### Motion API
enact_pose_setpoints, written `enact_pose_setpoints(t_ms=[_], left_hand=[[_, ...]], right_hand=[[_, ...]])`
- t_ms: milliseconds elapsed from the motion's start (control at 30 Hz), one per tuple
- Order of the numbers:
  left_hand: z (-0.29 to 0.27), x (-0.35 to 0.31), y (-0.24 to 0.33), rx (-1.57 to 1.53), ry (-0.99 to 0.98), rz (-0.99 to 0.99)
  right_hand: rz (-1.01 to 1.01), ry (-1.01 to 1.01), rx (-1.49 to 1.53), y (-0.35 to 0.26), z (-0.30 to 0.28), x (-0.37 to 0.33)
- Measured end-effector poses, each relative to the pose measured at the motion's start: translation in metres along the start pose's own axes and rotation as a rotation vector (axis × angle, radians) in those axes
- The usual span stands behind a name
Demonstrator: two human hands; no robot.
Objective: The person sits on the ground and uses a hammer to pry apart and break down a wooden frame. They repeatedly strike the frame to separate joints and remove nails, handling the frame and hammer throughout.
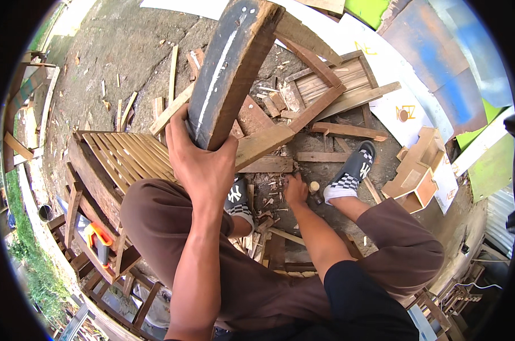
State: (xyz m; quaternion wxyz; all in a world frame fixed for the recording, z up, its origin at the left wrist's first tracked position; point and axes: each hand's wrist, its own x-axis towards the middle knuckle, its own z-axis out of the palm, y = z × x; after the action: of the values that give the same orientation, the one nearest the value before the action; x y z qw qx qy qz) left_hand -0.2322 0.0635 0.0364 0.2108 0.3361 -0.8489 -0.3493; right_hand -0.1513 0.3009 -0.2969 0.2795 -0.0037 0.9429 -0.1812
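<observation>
My left hand [203,165] is wrapped round the lower end of a thick wooden board [226,74] with a dark painted face and a white stripe. The board is raised and tilted, and appears to be part of an angled wooden frame [320,108]. Down on the ground between my feet is my right hand [296,190], its fingers bent and drawn together among small wood scraps. Whatever those fingers pinch is too small to make out. Right beside it stands a pale round wooden end [314,186] above a dark piece, perhaps a hammer.
A slatted wooden panel [127,156] leans at my left, near an orange-handled saw [100,241]. Another slatted panel [337,85] lies ahead among loose wood offcuts. A brown box-like wooden piece [419,170] stands at the right, beside white and painted sheets [439,68].
</observation>
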Motion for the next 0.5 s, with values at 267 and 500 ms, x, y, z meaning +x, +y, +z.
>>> enact_pose_setpoints(t_ms=[267,500], left_hand=[[0.002,0.004,0.003,0.075,0.031,0.078],[0.002,0.000,0.010,0.083,0.045,0.099]], right_hand=[[-0.128,-0.088,0.135,0.017,0.000,0.001],[0.272,-0.563,1.070,0.015,-0.034,-0.008]])
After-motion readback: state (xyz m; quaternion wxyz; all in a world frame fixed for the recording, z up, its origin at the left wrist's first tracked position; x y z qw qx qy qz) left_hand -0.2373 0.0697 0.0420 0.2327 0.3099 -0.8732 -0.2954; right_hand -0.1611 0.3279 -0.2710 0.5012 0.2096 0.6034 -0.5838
